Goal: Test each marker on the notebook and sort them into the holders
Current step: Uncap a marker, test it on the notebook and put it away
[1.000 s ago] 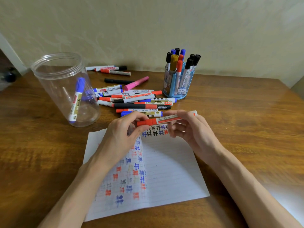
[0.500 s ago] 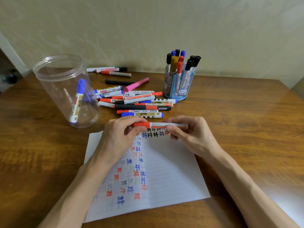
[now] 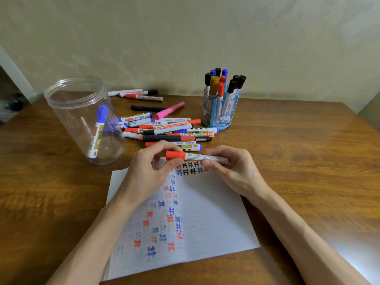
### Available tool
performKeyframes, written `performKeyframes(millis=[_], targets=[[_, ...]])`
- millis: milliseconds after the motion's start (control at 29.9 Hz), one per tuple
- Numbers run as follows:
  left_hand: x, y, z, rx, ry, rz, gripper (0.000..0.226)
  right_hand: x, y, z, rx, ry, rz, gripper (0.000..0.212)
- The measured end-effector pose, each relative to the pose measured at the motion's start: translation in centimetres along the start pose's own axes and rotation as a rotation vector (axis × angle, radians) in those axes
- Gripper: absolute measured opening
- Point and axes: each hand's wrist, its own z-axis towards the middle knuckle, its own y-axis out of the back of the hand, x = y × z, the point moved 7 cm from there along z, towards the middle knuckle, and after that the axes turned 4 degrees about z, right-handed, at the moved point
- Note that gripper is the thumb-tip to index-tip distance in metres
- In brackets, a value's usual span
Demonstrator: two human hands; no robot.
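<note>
Above the notebook [image 3: 216,212], one red marker [image 3: 193,156]: left hand [image 3: 150,171] pinches its cap, right hand [image 3: 232,169] grips its barrel. Clear jar [image 3: 67,103] holds one blue marker [image 3: 97,132]; blue holder [image 3: 214,109] roughly ten.

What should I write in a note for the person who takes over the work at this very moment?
Hands: left grip pinches the red cap of the red marker; right grip holds its barrel, level above the top edge of the notebook. The cap looks on, so this marker is not yet tested.
Done: one blue marker stands in the clear jar; several are in the blue holder; the page has many test marks.
Left: the loose pile between jar and holder, plus the markers near the wall.
</note>
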Motion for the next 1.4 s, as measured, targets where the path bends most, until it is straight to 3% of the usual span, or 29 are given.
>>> performKeyframes(millis=[234,334,736,836,970,1103,1237,1404], targets=[[-2.2,2.4,0.7,-0.103,0.026,-0.267,0.017,0.7,-1.8,0.2,0.038,0.035,-0.123,0.049],[-3.6,5.8,1.3,-0.208,0.008,-0.364,0.021,1.4,-2.9,0.7,0.055,0.066,-0.173,0.046],[-8.9,22.4,2.1,-0.714,-0.345,-0.001,0.030,4.9,-10.9,4.5,0.165,0.166,-0.270,0.039],[-7.2,23.0,2.5,-0.724,-0.260,0.135,0.030,4.7,-11.6,5.0,0.162,0.157,-0.265,0.037],[-3.3,21.8,2.9,-0.620,-0.084,0.290,0.034,4.0,-11.8,5.3,0.167,0.129,-0.272,0.036],[-1.1,20.8,2.7,-0.566,0.013,0.336,0.036,3.1,-11.1,5.4,0.156,0.101,-0.283,0.038],[-1.4,20.3,2.4,-0.613,-0.010,0.313,0.033,2.9,-9.8,5.6,0.120,0.100,-0.324,0.039],[-4.2,17.6,0.2,-0.785,-0.174,0.249,0.024,2.4,-7.2,5.7,0.041,0.093,-0.359,0.030]])
